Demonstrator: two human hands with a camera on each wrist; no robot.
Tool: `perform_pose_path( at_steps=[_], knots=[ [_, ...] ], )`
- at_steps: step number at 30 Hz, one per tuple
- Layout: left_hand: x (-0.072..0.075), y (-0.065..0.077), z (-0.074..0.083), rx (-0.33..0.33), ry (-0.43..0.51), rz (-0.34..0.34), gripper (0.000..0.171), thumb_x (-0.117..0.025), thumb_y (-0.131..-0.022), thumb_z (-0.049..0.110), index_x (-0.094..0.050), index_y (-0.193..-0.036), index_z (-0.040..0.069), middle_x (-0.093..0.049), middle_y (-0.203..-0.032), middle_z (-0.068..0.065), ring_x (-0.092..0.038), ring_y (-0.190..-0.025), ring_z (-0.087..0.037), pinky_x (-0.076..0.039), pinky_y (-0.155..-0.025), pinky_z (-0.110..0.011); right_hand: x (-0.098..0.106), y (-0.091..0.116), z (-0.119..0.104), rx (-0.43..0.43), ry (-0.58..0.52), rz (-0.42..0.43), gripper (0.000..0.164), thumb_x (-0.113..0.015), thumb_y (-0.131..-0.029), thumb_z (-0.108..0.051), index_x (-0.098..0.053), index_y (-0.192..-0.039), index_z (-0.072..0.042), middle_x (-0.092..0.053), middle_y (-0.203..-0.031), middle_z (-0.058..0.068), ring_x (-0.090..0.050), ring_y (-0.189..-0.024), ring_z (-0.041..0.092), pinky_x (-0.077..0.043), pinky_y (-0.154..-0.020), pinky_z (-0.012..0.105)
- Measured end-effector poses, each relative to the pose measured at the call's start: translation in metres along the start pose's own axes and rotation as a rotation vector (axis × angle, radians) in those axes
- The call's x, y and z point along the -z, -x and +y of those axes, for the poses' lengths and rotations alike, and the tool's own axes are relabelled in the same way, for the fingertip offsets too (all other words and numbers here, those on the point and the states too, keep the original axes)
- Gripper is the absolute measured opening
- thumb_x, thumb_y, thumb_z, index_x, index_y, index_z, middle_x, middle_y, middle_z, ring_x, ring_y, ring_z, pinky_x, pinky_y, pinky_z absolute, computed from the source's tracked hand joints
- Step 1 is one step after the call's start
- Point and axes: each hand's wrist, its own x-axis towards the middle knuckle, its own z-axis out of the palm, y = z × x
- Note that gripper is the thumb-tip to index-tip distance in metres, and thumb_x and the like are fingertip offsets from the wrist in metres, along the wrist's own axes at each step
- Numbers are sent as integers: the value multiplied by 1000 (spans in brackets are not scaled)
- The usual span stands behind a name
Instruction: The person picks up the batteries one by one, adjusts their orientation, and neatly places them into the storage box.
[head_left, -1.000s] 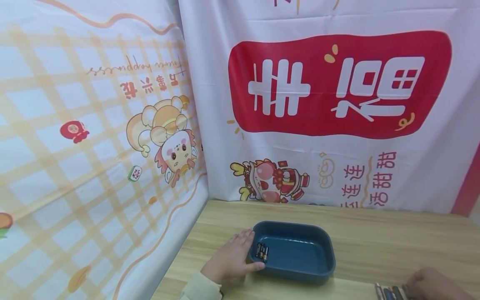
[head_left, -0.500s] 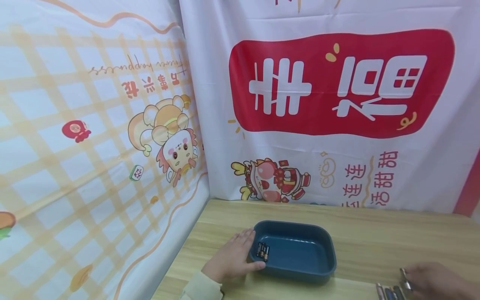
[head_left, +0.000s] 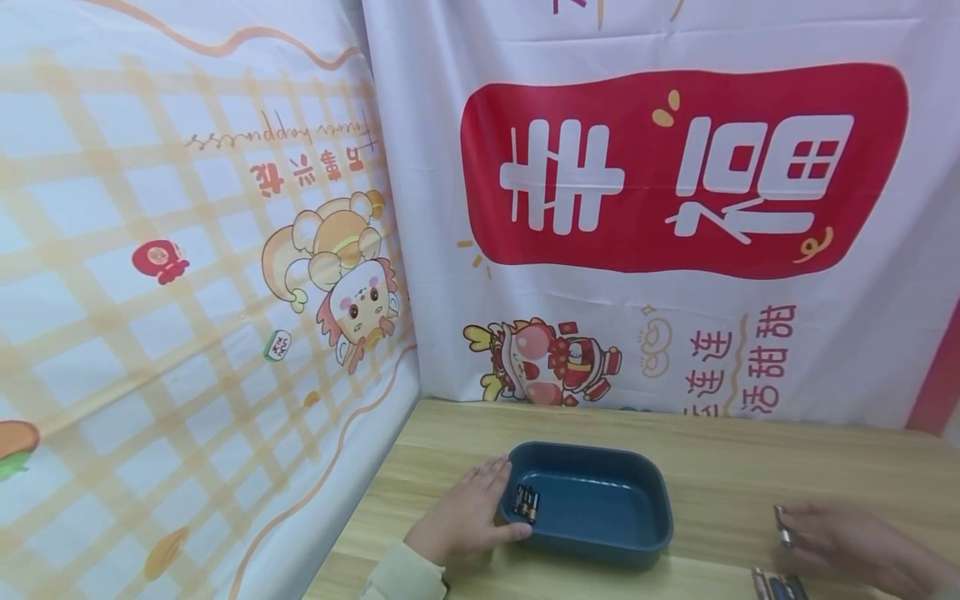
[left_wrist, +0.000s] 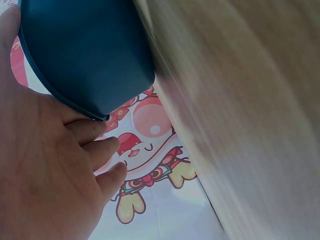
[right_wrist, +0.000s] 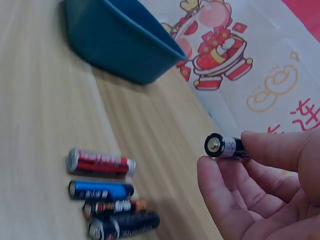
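A dark blue rectangular tub [head_left: 592, 508] stands on the wooden table, with several small batteries [head_left: 527, 503] lying together at its left end. My left hand [head_left: 463, 518] rests against the tub's left end, its fingers extended along the outside and the thumb at the front rim. To the right of the tub, my right hand [head_left: 843, 533] pinches a black battery [right_wrist: 227, 147] with a pale band between thumb and fingers, above the table. Below it in the right wrist view lie a red battery [right_wrist: 101, 164], a blue battery [right_wrist: 101, 190] and darker ones [right_wrist: 130, 225], side by side.
The wooden tabletop [head_left: 720, 475] extends behind and right of the tub. A white printed cloth [head_left: 435, 333] hangs along the back edge, and a checked cloth [head_left: 225, 350] covers the left side.
My right hand has lifted the black battery from the right end of the row and carried it up and left toward the tub. The left hand keeps its place.
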Motion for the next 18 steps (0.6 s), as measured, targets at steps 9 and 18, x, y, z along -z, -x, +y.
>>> perform_pose_path(
  at_steps=[9,18],
  knots=[
    [2,1,2,8,1,-8,102,-35,-85,80,-24,-155,7,-22,-160,-7,-19,-145,-22,-21,-115,-46,-18,-18,-15,29,4,5,44,-51,-102,-14,-44,-128,21,-64,-115,11,-62,-108,25,-50,-95,43],
    [0,-1,0,2,-2,-3,102,-35,-85,80,-24,-154,6,-22,-160,-8,-19,-145,-23,-20,-115,-46,-38,-36,-30,30,12,13,46,-50,-102,-15,-40,-132,20,-64,-116,10,-61,-110,28,-48,-97,44]
  ],
)
